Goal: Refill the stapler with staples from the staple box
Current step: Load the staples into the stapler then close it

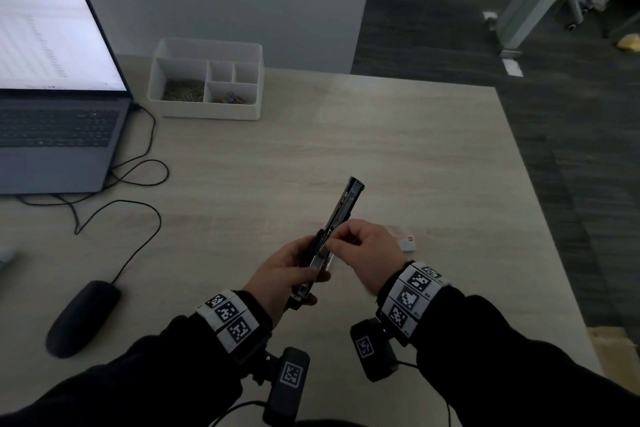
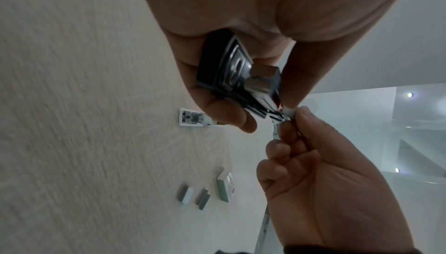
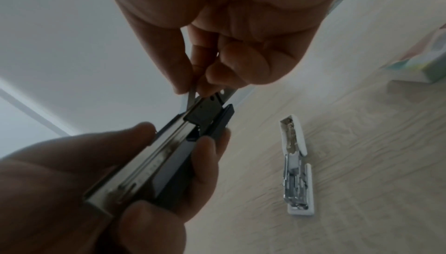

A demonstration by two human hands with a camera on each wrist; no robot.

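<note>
My left hand [image 1: 298,271] grips the base of a black stapler [image 1: 341,208], which is swung open with its top arm pointing up and away. In the right wrist view the stapler's metal channel [image 3: 154,161] faces up. My right hand [image 1: 341,239] pinches a thin grey staple strip [image 3: 191,98] between thumb and forefinger at the channel's hinge end. The staple box [image 1: 407,242] lies on the table just behind my right hand, partly hidden by it. In the left wrist view the box [image 2: 225,187] stands beside two loose staple strips [image 2: 185,194].
A white stapler [image 3: 296,172] lies open on the wooden table [image 1: 381,149] under my hands. A white organiser tray [image 1: 206,46] with clips sits at the back, a laptop [image 1: 52,97] on the left with cables, and a dark mouse [image 1: 81,317] near left. The table edge runs along the right.
</note>
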